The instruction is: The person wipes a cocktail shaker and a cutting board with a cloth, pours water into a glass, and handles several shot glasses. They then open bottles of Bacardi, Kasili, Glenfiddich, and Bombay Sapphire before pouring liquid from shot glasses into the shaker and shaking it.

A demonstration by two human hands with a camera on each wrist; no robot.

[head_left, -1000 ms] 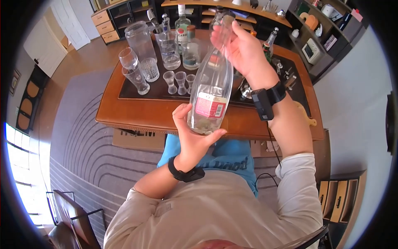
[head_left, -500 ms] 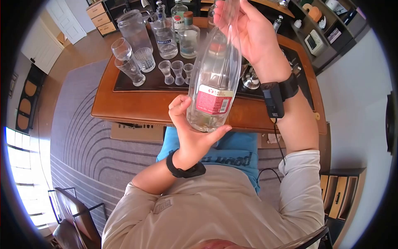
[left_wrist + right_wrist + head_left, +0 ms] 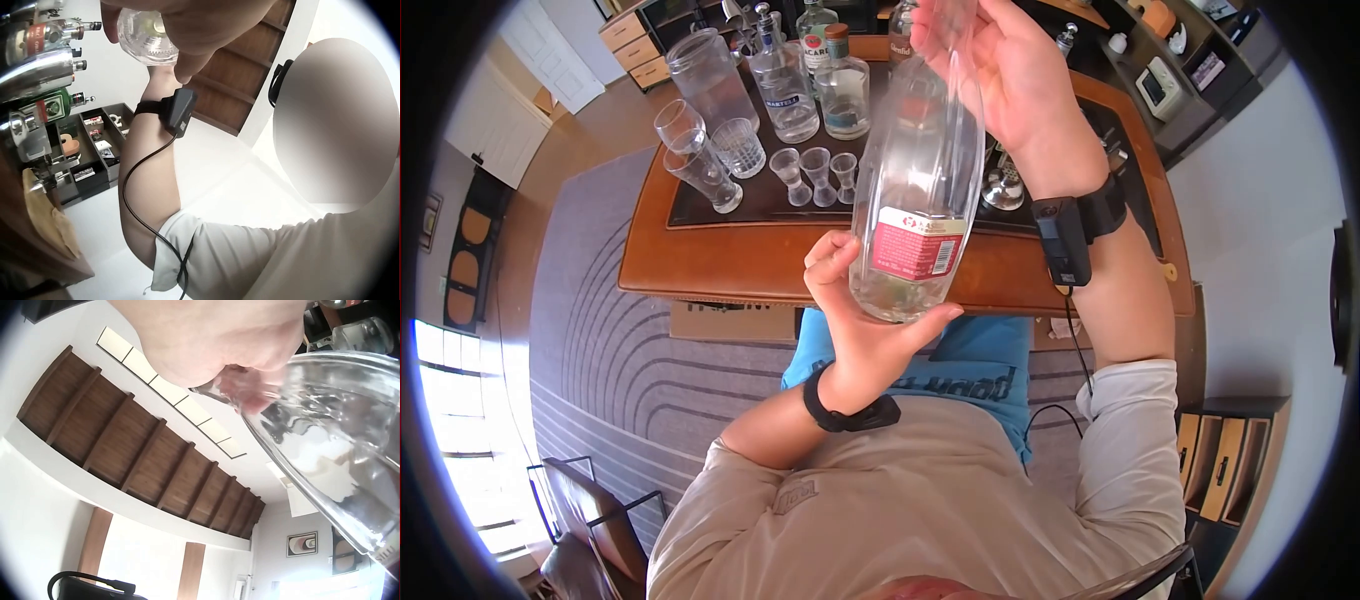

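At the left of the head view, a tall glass (image 3: pixel 712 180) and three small measures (image 3: pixel 820 178) stand upright. At centre, the left hand (image 3: pixel 865 340) grips the base of a tilted clear bottle (image 3: pixel 905 180); upper right of centre, the right hand (image 3: pixel 1030 90) curls round its neck. Smooth glass slipping from the left thumb could drop the base onto the desk (image 3: pixel 735 268).
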